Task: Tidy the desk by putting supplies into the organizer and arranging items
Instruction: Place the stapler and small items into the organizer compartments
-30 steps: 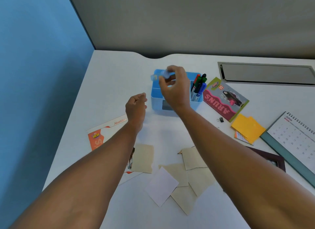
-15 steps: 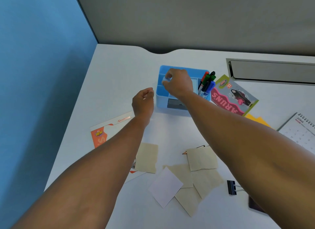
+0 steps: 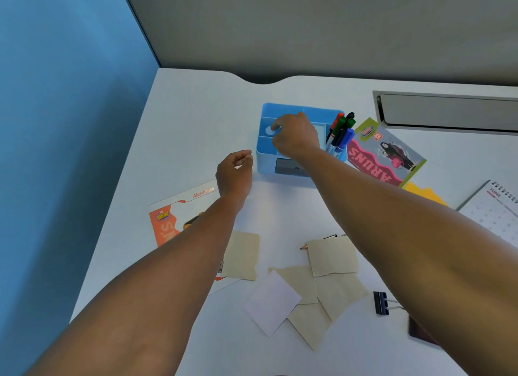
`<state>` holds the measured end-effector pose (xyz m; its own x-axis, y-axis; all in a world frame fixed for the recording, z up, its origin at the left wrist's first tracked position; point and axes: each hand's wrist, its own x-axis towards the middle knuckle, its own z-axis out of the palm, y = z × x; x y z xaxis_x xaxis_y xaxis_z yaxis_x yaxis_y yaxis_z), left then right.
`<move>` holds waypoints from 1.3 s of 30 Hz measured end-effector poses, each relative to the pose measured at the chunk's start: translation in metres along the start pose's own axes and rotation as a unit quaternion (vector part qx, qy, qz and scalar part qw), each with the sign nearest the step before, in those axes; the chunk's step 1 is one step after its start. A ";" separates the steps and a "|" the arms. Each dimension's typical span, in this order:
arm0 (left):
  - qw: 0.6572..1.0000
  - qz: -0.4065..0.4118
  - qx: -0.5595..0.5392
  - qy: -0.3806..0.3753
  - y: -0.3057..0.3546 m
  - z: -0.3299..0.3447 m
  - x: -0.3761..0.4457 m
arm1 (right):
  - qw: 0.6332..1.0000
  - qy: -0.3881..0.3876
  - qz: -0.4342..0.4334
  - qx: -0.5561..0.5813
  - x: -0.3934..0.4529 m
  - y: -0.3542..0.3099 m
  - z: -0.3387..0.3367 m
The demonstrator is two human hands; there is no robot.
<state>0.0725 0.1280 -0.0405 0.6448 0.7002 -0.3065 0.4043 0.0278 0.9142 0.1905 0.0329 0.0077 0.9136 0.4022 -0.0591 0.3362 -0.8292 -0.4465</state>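
Lowered since a second ago, the right hand [image 3: 295, 136] now reaches into the blue organizer [image 3: 301, 110] instead of hovering above it, fingertips curled on a small pale round item [image 3: 269, 130], perhaps a tape roll, in the organizer's rear left compartment; likely it is being set down there. Just left of the organizer, the left hand [image 3: 235, 176] hangs loosely curled and holds nothing, probably ready to steady the box. Markers [image 3: 340, 133] stand in the organizer's right compartment. Nearer than the organizer, torn beige papers [image 3: 332, 256], a white note [image 3: 272, 302], a pencil tip and a black binder clip [image 3: 380, 302] lie loose on the surface [image 3: 196, 129]; nothing blocks them.
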 end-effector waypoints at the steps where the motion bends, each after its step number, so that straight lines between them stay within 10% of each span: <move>1: 1.000 -0.004 0.004 0.000 -0.002 -0.001 -0.001 | 1.000 0.011 0.008 0.021 -0.001 0.002 -0.001; 22: 0.955 -0.025 0.181 -0.233 -0.039 0.024 -0.073 | 0.964 0.215 0.042 0.150 -0.112 0.095 -0.031; 31: 0.845 0.093 0.380 -0.364 -0.041 0.043 -0.103 | 0.988 -0.012 0.111 0.110 -0.167 0.134 -0.009; 39: 0.842 0.120 0.395 -0.347 -0.048 0.042 -0.110 | 0.985 -0.106 0.126 0.047 -0.199 0.149 0.001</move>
<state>0.0087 0.0197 -0.0619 0.8825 0.0241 -0.4697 0.3366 -0.7298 0.5950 0.0585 -0.1701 -0.0480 0.8936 0.2684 -0.3598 0.0729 -0.8776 -0.4738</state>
